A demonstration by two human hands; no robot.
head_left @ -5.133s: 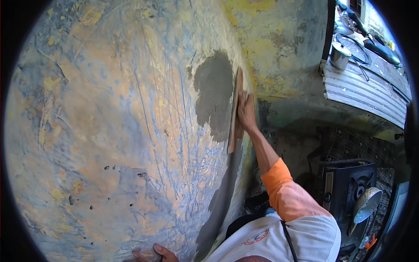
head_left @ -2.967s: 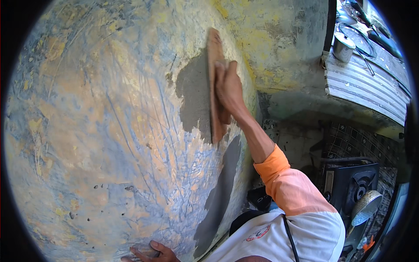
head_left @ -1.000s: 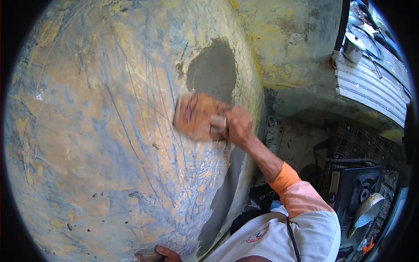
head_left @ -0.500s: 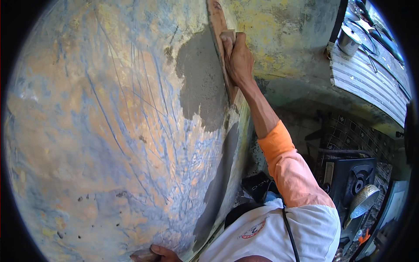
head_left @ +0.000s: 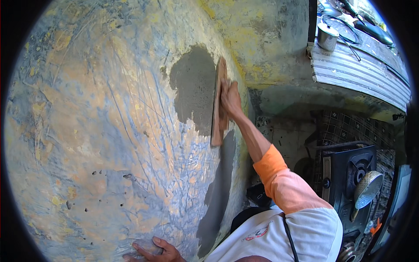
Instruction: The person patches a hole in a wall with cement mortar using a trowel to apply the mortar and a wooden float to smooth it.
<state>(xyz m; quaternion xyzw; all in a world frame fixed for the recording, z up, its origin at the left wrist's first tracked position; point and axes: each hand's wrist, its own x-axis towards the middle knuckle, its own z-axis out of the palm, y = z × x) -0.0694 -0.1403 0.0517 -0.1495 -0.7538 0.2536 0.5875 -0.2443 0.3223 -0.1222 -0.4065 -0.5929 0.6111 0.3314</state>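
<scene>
My right hand (head_left: 231,99) is closed around the handle of a wooden plastering float (head_left: 217,133). The float stands nearly upright, pressed along the right edge of a smooth grey mortar patch (head_left: 192,87) near the wall's corner. Below it, a second darker strip of grey mortar (head_left: 216,196) runs down the same side of the scratched, stained wall (head_left: 96,148). At the bottom, my left hand (head_left: 163,252) lies against the wall with fingers and thumb apart. Part of that hand is cut off by the picture's lower edge.
To the right stands a black gas stove (head_left: 345,168), with a dimpled metal ladle-like pan (head_left: 369,190) on it. Higher up, a lidded metal pot (head_left: 327,37) and coiled cable rest above a corrugated sheet (head_left: 358,76). The adjoining wall (head_left: 266,48) meets mine at the corner.
My right hand and the float have come down along the corner side of the mortar patch. The view has shifted, and more of my left hand shows, its fingers now visibly spread.
</scene>
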